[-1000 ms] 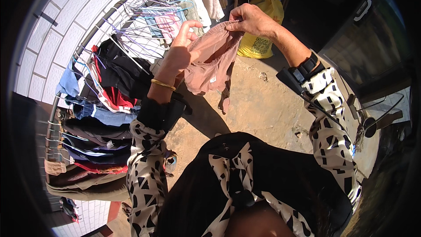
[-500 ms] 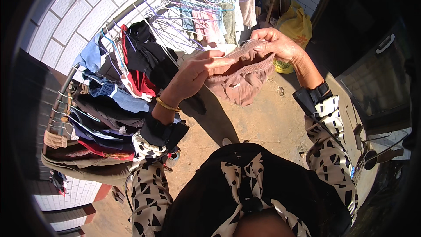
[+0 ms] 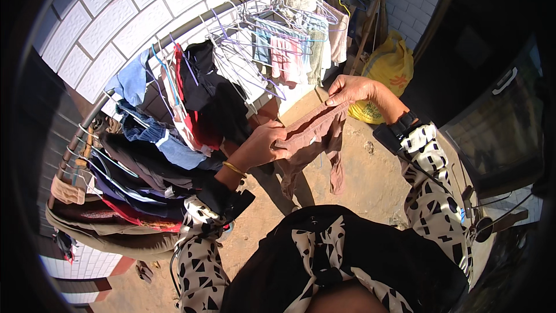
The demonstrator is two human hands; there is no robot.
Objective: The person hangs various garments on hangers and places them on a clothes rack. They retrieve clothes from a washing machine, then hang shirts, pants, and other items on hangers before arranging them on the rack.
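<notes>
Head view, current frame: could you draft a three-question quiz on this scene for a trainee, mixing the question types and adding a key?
1. Multiple choice: how do the left hand and the right hand hold the pinkish-brown garment?
A) rolled into a ball
B) between them, by its gathered top edge
C) folded into a flat square

2. True or false: the yellow bag is nearer the right hand than the left hand.

3. Fill in: the gold-coloured bangle is worn on the person's ____ side.

Key: 1. B; 2. True; 3. left.
</notes>
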